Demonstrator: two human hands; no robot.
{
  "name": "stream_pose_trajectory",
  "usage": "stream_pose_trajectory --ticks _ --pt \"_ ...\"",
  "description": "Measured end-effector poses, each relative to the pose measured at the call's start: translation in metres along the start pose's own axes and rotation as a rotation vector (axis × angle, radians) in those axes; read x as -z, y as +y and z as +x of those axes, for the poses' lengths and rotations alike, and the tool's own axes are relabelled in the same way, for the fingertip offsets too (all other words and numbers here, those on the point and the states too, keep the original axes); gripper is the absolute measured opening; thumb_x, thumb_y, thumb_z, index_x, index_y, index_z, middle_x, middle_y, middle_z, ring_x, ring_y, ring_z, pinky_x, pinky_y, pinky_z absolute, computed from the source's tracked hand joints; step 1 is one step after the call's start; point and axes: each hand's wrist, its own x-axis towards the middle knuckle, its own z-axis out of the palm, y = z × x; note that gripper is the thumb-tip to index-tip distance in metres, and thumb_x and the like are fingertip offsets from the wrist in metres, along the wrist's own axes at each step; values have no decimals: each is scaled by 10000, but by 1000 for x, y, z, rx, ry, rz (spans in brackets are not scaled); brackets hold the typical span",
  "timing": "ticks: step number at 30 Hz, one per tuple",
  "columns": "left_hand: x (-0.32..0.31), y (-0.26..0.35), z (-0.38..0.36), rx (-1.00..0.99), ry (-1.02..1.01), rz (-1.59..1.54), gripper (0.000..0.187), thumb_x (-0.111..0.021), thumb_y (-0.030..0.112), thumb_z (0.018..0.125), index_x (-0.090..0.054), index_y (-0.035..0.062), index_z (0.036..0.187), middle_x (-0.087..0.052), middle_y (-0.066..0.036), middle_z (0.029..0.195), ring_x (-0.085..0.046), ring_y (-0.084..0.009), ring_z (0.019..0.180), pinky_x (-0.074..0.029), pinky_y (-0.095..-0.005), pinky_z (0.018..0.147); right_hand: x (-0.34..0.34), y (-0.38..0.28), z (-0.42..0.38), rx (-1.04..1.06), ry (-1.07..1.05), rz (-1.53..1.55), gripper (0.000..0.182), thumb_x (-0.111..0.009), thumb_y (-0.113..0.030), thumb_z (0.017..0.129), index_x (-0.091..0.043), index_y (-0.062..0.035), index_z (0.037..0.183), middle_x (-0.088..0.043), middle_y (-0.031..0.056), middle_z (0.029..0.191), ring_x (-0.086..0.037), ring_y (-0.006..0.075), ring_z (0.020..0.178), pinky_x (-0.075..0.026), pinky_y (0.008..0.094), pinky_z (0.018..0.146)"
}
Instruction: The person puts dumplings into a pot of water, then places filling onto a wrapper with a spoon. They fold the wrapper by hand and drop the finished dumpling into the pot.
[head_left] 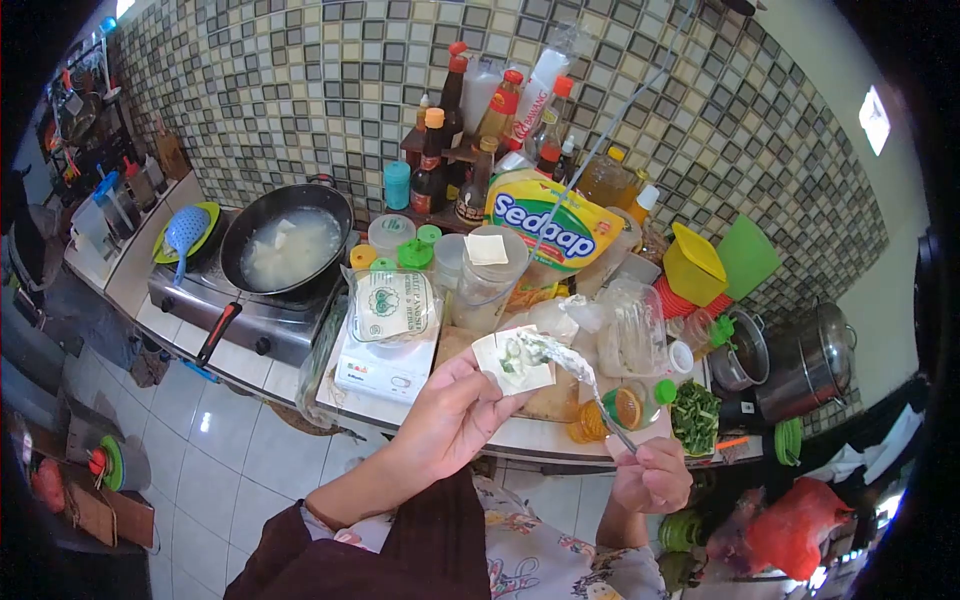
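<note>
Held flat on the fingers of my left hand [462, 412] is a square dumpling wrapper [488, 362] carrying a pale filling with green bits. My right hand [652, 478] grips the handle of a spoon [610, 420], whose bowl, coated in white paste, touches the filling. Another square wrapper [487, 250] rests on the lid of a clear tub behind. To the left, a packet of wrappers [390, 303] lies on a white kitchen scale [385, 368]. White pieces sit in cloudy liquid inside the black wok [232, 255] on the stove.
Sauce bottles [430, 165] and a yellow Sedaap pouch [553, 222] stand against the tiled wall. On the right are a clear plastic container [632, 325], chopped greens [694, 415] and a steel pot [812, 360]. The wok's red-black handle [220, 333] juts over the counter's front edge.
</note>
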Motion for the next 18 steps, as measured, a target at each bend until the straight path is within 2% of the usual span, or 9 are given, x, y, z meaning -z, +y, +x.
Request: stream_pose_trajectory --ticks 4,7,9,10,12,13,15,17,18 --pt "-3 0 -1 -29 -55 24 534 -294 -127 716 -289 -70 1247 -370 -208 1279 -404 -295 1179 -389 -332 976 2 0 5 -30 -70 11 259 -442 -261 901 -526 -33 809 -583 160 752 -523 216 485 -390 231 332" --pt "-1 1 -2 -35 -60 38 535 -299 -124 718 -288 -69 1250 -369 -209 1281 -399 -291 1184 -389 -334 975 1 -1 5 -15 -85 29 267 -432 -288 904 -507 -37 851 -571 161 748 -492 185 485 -371 207 327" --pt "-1 1 -2 -24 -58 57 534 -303 -121 721 -287 -67 1252 -367 -211 1283 -396 -289 1188 -388 -337 976 -1 0 0 -61 71 60 261 -403 -287 917 -475 -37 891 -551 152 731 -435 145 472 -353 186 334" --pt "-1 1 -3 -30 -42 54 535 -307 -121 722 -286 -65 1254 -362 -213 1286 -392 -289 1192 -385 -340 978 -2 -3 1 -65 72 55 261 -403 -287 917 -475 -37 891 -551 152 731 -435 145 472 -353 186 334" --pt "-1 1 -3 -31 -32 56 536 -312 -120 723 -286 -63 1256 -358 -214 1290 -388 -290 1195 -381 -342 980 -6 -7 8 -222 233 11 264 -379 -284 928 -448 -30 900 -525 139 712 -387 126 468 -339 167 367" --pt "1 0 -3 -30 -45 35 530 -319 -108 729 -285 -62 1256 -351 -220 1293 -378 -294 1202 -384 -345 977 -4 -10 13 -258 288 42 272 -365 -269 935 -459 -16 899 -519 129 757 -438 130 551 -357 162 451" --pt "5 -1 -1 -13 -61 19 525 -326 -96 735 -285 -61 1257 -344 -227 1296 -368 -298 1209 -387 -347 973 11 -3 22 -219 395 38 274 -388 -247 930 -476 12 935 -519 130 838 -492 141 677 -378 180 532" --pt "13 -2 2 -15 -87 -34 468 -349 -5 797 -289 -63 1257 -319 -247 1307 -334 -319 1227 -373 -375 981 29 11 36 -313 693 -161 289 -388 -215 928 -470 61 949 -545 152 856 -517 164 685 -460 209 578" --pt "16 -3 3 5 -91 -29 468 -349 -5 797 -289 -63 1257 -319 -247 1307 -334 -319 1227 -373 -375 981 39 12 40 -484 722 -363 265 -406 -181 921 -477 65 989 -552 151 884 -513 160 754 -454 214 674"
